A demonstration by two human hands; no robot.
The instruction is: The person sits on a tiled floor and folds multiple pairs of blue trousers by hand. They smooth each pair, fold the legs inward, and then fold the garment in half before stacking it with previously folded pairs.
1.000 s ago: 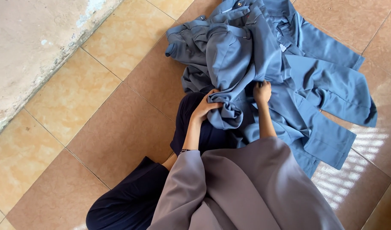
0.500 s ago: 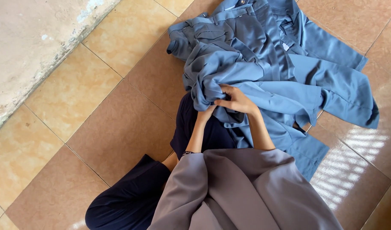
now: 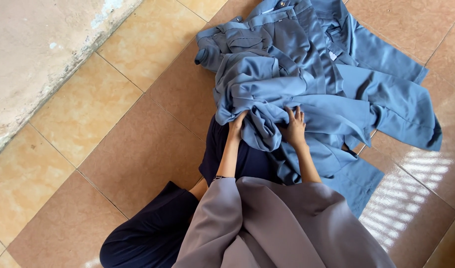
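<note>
On the floor: a person sits on tan and brown tiles (image 3: 138, 149), dark trouser legs (image 3: 153, 233) folded to the left, a grey draped garment (image 3: 287, 228) covering the lap and chest.
Pile: a heap of blue-grey clothing (image 3: 306, 84) lies on the tiles just ahead of the knees, its near edge over the lap; a waistband with belt loops shows at the top and a trouser leg or sleeve trails off to the right.
Left hand (image 3: 236, 123): closed round a bunched fold at the pile's near-left edge, fingers mostly buried in the cloth.
Right hand (image 3: 293, 128): laid flat, fingers spread and pointing away, pressing down on the cloth just beside the bunched fold.
Change since a second ago: both hands then held a fold lifted up near the pile's middle; half a second ago they had come together on the cloth; now they are apart and low, and the lifted fold has dropped into a loose roll between them.
What that means: my reading is that one piece is being separated and smoothed from the heap, with the left hand holding and the right flattening; nothing has come free of the pile yet.
Wall: a pale, scuffed wall base (image 3: 44, 59) runs along the upper left, well apart from the clothing.
</note>
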